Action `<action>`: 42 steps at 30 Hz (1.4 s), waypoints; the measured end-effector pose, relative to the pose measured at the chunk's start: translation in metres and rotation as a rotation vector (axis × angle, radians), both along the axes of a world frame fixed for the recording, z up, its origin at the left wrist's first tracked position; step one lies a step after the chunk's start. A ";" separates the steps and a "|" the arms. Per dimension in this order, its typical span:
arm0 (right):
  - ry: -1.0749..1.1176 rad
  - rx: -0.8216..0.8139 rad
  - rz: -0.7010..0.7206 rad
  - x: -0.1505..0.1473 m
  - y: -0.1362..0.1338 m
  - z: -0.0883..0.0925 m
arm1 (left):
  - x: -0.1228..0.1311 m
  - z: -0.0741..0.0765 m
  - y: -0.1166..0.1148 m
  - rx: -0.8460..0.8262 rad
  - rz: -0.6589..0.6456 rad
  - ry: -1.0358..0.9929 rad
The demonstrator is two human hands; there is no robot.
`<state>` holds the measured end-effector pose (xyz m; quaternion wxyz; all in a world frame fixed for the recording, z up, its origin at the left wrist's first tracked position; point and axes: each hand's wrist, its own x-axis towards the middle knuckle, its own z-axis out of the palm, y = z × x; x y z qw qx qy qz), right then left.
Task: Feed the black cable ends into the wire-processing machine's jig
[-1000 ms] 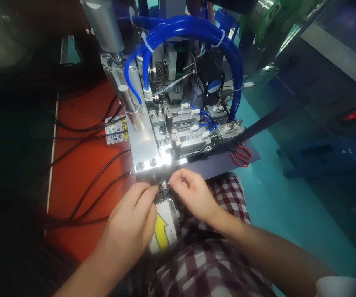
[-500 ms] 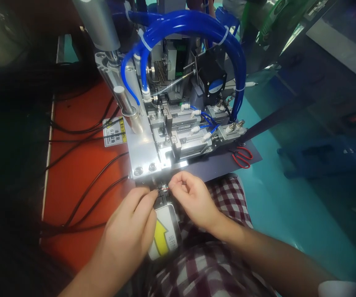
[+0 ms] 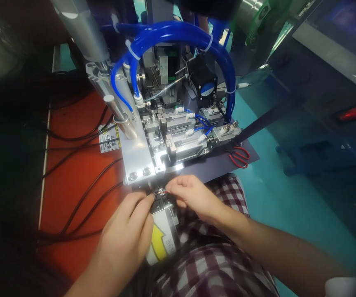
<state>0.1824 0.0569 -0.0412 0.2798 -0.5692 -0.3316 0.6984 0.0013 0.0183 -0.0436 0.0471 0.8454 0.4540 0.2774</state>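
Observation:
Between my hands, at the front end of the metal machine [image 3: 139, 159], lies a small pale part with thin red and dark wires [image 3: 161, 191]. My left hand [image 3: 131, 222] pinches the dark wire end on the left side of that part. On the other side, my right hand [image 3: 193, 196] has thumb and forefinger closed on the red wire end. Just below the fingertips is a white plate with a yellow arrow [image 3: 159, 241]. The small part's details are too fine to make out.
Blue tubes [image 3: 184, 31] arch over the machine. Red-handled scissors [image 3: 240, 157] lie on the dark board to the right. Black cables [image 3: 87, 194] cross the orange surface [image 3: 69, 165] at left. A silver cylinder [image 3: 82, 33] rises at the upper left.
The view has shifted slightly, so the machine appears further left. My right hand's lower fingers have spread a little below its pinch; both hands remain at the small part.

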 end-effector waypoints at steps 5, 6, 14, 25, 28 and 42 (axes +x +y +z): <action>-0.318 0.466 -0.017 0.004 -0.017 0.000 | 0.001 0.000 0.000 -0.004 0.007 0.008; -0.377 0.576 0.006 0.001 -0.019 0.001 | 0.002 0.000 0.001 0.001 0.004 0.005; -0.509 0.790 0.059 -0.014 -0.011 0.002 | 0.003 0.002 0.001 0.000 -0.013 -0.004; 0.008 0.097 -0.109 -0.010 -0.005 -0.006 | 0.003 0.002 0.001 0.008 -0.005 0.031; 0.143 -0.042 -0.098 -0.007 0.002 -0.005 | 0.003 0.004 0.000 0.028 -0.002 0.062; -0.064 0.446 0.083 -0.004 -0.014 -0.028 | -0.018 0.011 0.014 -0.059 -0.138 0.050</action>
